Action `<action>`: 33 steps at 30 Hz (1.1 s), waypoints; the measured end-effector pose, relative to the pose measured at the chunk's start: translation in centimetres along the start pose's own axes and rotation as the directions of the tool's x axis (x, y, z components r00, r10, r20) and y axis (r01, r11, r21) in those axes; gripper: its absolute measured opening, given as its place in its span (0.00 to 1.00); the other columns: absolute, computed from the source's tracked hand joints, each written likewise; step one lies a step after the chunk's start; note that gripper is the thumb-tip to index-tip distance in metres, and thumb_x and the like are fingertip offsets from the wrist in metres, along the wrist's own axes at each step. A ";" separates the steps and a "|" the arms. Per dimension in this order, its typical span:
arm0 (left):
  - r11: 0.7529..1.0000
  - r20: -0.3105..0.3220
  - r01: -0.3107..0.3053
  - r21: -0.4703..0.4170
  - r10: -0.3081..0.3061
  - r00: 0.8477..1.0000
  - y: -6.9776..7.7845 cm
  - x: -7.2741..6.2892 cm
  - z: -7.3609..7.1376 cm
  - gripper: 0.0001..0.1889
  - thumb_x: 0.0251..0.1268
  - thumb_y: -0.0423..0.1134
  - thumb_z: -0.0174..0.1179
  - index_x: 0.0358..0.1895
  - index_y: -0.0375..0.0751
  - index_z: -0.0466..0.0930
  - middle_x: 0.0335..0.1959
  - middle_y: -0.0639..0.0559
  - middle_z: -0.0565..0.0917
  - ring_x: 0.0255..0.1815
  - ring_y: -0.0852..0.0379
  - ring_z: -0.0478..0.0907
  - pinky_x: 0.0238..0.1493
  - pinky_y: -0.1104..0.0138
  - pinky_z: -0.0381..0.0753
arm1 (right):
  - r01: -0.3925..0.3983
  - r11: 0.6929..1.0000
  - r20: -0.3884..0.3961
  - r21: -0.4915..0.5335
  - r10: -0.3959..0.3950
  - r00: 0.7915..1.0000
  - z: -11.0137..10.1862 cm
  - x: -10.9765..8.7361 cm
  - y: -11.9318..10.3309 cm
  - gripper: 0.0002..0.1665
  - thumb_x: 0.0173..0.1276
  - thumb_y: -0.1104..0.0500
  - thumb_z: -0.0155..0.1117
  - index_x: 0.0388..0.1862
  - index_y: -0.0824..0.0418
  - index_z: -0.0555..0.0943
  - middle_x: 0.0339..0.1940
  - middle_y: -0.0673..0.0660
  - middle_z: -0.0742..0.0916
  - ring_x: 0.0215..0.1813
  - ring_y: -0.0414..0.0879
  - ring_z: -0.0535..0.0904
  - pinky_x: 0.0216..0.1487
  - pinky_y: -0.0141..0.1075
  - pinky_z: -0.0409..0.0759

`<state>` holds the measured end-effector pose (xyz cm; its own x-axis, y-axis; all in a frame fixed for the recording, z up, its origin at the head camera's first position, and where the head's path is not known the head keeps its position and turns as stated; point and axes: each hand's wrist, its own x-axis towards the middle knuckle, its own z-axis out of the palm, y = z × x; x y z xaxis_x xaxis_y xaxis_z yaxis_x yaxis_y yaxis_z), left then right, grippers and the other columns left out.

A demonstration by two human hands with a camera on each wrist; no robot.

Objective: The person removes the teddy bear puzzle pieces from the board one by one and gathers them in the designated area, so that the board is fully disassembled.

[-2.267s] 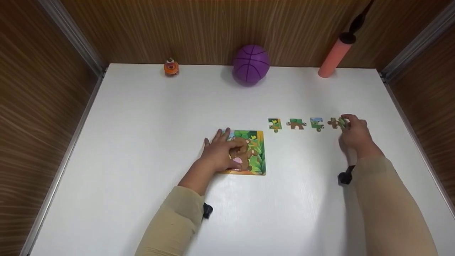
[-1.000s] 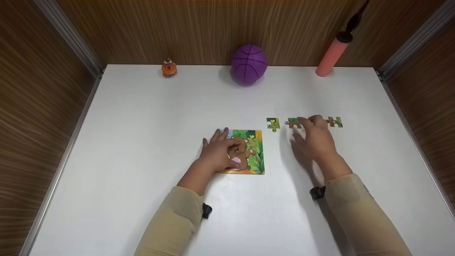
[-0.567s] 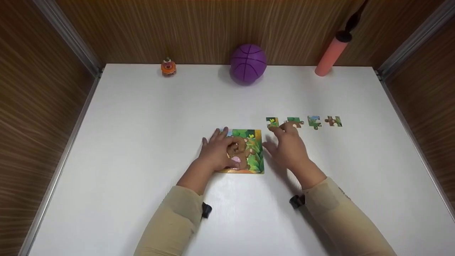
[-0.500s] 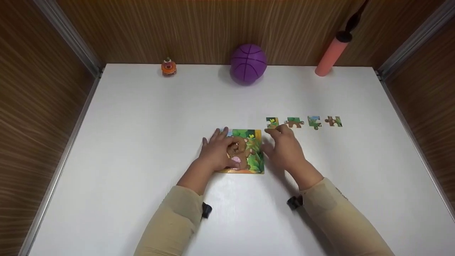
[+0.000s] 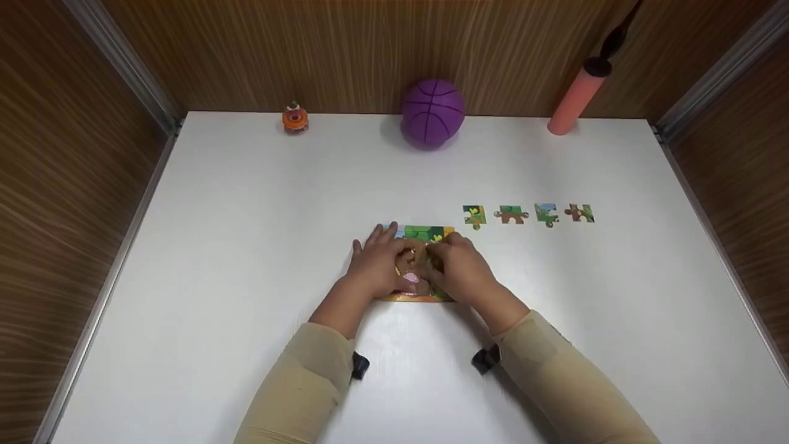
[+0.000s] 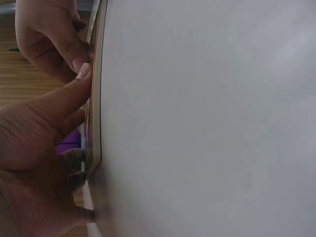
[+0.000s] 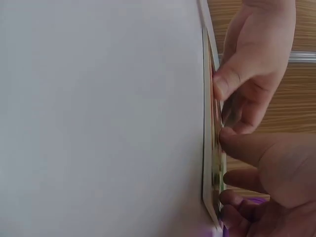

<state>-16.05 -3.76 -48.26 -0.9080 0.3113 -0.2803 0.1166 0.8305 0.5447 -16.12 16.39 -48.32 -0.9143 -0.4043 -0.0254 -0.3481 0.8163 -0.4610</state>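
Note:
In the head view a square bear jigsaw puzzle point(image 5: 425, 233) lies on the white table. My left hand point(image 5: 374, 266) rests across its left half, fingers spread toward the back edge and thumb on the bear. My right hand point(image 5: 465, 270) is over the right half, bent fingers and thumb pointing in at the bear. The right wrist view shows the right thumb point(image 7: 242, 143) and fingertips point(image 7: 237, 180) apart at the puzzle's surface, with no loose piece between them. Edge on in the left wrist view, the puzzle board point(image 6: 98, 98) sits beneath the left thumb point(image 6: 69, 96).
Several loose jigsaw pieces lie in a row behind and to the right: a yellow-and-green one point(image 5: 473, 216), a green-and-brown one point(image 5: 511, 216), and others. Along the back stand an orange toy figure point(image 5: 296, 118), a purple ball point(image 5: 433, 113) and a pink pump point(image 5: 576, 102).
My right hand has left the far end of the row of pieces and moved left onto the puzzle's right half. The left hand stays on the puzzle.

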 end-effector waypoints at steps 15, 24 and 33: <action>0.998 0.001 -0.037 -0.050 0.037 0.999 -0.7 -0.6 -1.2 0.38 0.60 0.44 0.80 0.74 0.51 0.76 0.87 0.50 0.53 0.88 0.46 0.43 0.83 0.38 0.43 | -0.073 0.993 0.019 0.097 0.072 0.997 0.3 0.5 0.0 0.18 0.69 0.62 0.75 0.56 0.65 0.88 0.46 0.59 0.82 0.47 0.52 0.77 0.49 0.47 0.81; 0.998 -0.027 -0.049 -0.028 0.048 0.998 -1.6 -0.6 -1.0 0.35 0.56 0.45 0.82 0.68 0.46 0.81 0.86 0.51 0.58 0.87 0.47 0.48 0.82 0.40 0.49 | -0.097 0.987 0.019 0.126 0.095 0.995 0.3 0.5 -0.4 0.21 0.69 0.59 0.77 0.58 0.68 0.86 0.45 0.59 0.82 0.46 0.52 0.77 0.48 0.47 0.80; 0.998 -0.014 -0.027 -0.050 0.026 1.000 -1.3 -0.6 -1.1 0.36 0.56 0.44 0.82 0.69 0.44 0.79 0.87 0.51 0.56 0.88 0.48 0.46 0.84 0.42 0.45 | -0.084 0.980 0.022 0.179 0.081 0.996 0.4 0.5 -0.4 0.17 0.72 0.59 0.75 0.54 0.66 0.85 0.40 0.56 0.85 0.41 0.49 0.79 0.44 0.46 0.81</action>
<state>-16.04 -5.51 -47.92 -0.9102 0.3267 -0.2546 0.1208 0.7975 0.5911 -16.34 15.65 -48.49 -0.9349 -0.3453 -0.0822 -0.2273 0.7602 -0.6086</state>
